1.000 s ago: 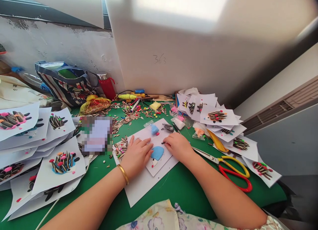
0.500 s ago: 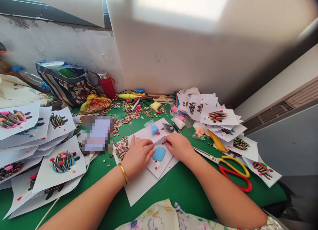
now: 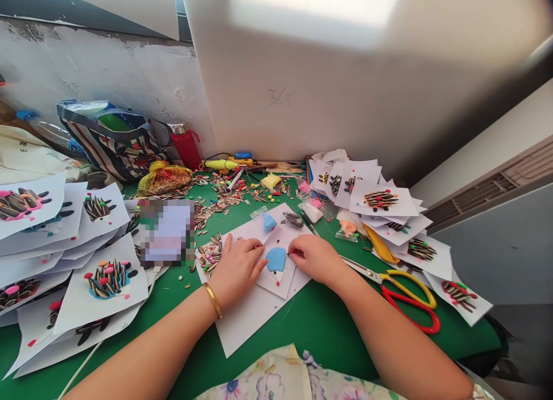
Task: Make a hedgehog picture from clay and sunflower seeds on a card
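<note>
In the head view I have the left hand (image 3: pixel 239 267) half open, palm down, fingers laid over the left edge of a small card (image 3: pixel 283 285). The right hand (image 3: pixel 313 259) is narrow, thumb and finger together on a small dark bit (image 3: pixel 290 254) at that card's right side. The card lies between my two hands on a larger white sheet (image 3: pixel 244 331); it carries a blue shape (image 3: pixel 275 259) with a red dot at its lower end.

Just beyond the right hand, black clay (image 3: pixel 292 219) sits in a clear wrap; farther to its right, orange clay (image 3: pixel 347 227) shows in a clear bag. Far ahead and left of the left hand, a striped tote (image 3: pixel 121 152) stands open with something green inside, next to a red flask (image 3: pixel 185 149). I cannot tell what the yellow net bag (image 3: pixel 164 179) holds.

Striped seeds (image 3: pixel 209 259) lie beside the left hand on the sheet. The table (image 3: pixel 319 325) is green. Scissors (image 3: pixel 367 271) rest right of the right hand, and decorated cards (image 3: pixel 382 200) are piled beyond them. Past everything, a pale wall (image 3: pixel 259 129) bears a handwritten 363.
</note>
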`<state>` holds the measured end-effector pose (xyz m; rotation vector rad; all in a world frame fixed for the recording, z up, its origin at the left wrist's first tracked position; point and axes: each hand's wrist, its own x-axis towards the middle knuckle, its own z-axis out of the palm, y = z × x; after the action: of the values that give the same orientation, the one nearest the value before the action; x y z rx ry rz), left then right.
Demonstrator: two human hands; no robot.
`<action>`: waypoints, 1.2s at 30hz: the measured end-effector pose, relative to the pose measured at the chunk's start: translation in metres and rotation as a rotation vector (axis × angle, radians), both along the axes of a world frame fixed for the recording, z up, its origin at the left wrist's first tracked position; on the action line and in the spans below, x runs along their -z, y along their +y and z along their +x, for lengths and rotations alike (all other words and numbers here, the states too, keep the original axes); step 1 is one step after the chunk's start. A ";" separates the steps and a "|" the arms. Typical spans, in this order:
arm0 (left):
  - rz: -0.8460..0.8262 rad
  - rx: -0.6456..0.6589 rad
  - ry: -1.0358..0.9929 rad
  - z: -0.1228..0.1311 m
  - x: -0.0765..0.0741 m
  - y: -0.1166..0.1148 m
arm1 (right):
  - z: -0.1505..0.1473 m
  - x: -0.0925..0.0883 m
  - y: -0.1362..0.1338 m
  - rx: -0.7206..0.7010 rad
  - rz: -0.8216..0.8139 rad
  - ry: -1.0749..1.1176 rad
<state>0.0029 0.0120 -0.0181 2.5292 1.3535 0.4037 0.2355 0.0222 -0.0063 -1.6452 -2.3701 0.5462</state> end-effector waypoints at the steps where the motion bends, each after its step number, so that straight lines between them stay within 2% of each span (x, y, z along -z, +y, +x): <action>1: -0.003 0.000 0.001 0.000 0.000 0.000 | 0.000 0.000 0.000 -0.001 -0.004 0.005; 16: -0.015 -0.005 0.027 0.001 0.000 0.000 | -0.004 0.002 -0.002 -0.012 0.008 -0.054; 22: 0.000 0.003 0.015 0.000 0.000 0.000 | 0.004 -0.012 -0.008 -0.026 -0.052 -0.058; 27: 0.008 0.008 0.013 -0.001 -0.001 -0.001 | 0.008 -0.024 -0.015 -0.080 -0.033 -0.152; 30: 0.013 0.005 -0.002 -0.001 -0.001 -0.001 | 0.008 -0.018 -0.025 -0.124 0.013 -0.138; 36: 0.012 0.006 -0.026 -0.001 0.002 -0.001 | 0.007 0.017 -0.045 -0.071 0.225 0.003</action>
<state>0.0022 0.0112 -0.0204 2.5286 1.3374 0.4428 0.2428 -0.0229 -0.0236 -1.4674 -2.3941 0.2806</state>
